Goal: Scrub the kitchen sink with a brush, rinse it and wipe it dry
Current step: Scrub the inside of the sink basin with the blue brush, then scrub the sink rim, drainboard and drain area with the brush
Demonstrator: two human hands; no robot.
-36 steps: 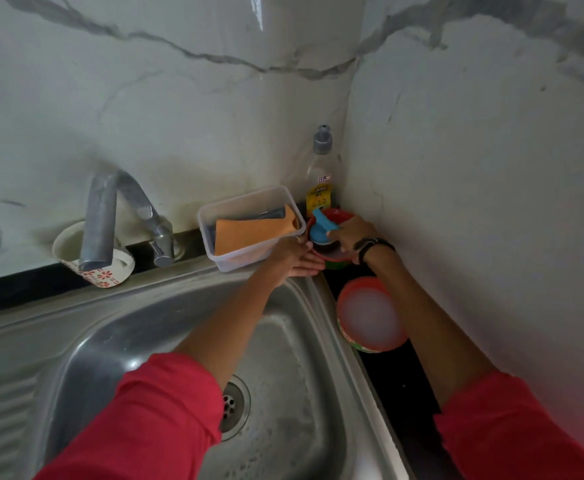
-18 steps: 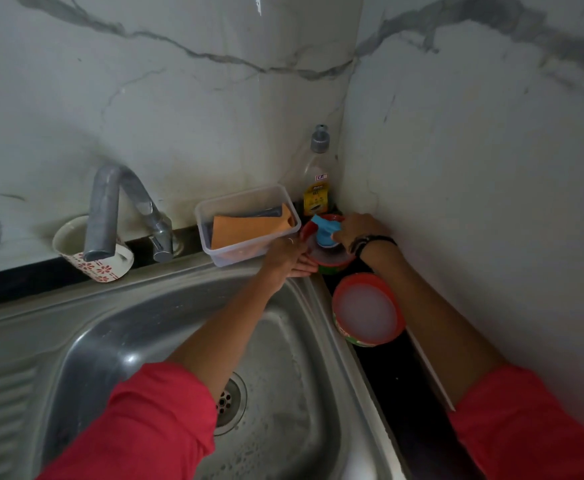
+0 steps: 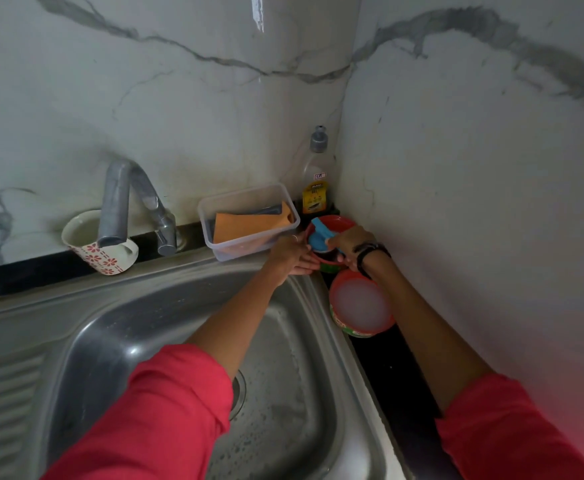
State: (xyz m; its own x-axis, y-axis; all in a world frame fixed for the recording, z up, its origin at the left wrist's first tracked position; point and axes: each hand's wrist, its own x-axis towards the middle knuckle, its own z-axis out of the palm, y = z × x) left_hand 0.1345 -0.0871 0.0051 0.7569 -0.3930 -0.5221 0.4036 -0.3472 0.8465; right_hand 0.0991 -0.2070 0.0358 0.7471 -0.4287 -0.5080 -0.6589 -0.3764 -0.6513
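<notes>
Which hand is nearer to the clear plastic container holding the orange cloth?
Left. The left hand lies at the near right corner of the clear plastic container; the right hand is farther right, gripping the blue brush over the red bowl.

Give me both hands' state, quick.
Left hand: open, straight fingers resting against the red bowl.
Right hand: gripping the blue brush in that bowl.

A floral-patterned cup [image 3: 101, 249] stands on the black ledge [image 3: 23, 271] behind the tap, against the marble wall [image 3: 179, 116]. A clear plastic tub [image 3: 249, 220] holds an orange cloth [image 3: 249, 225]; 1 liquid bottle [image 3: 318, 174] stands in the corner beside it.
</notes>
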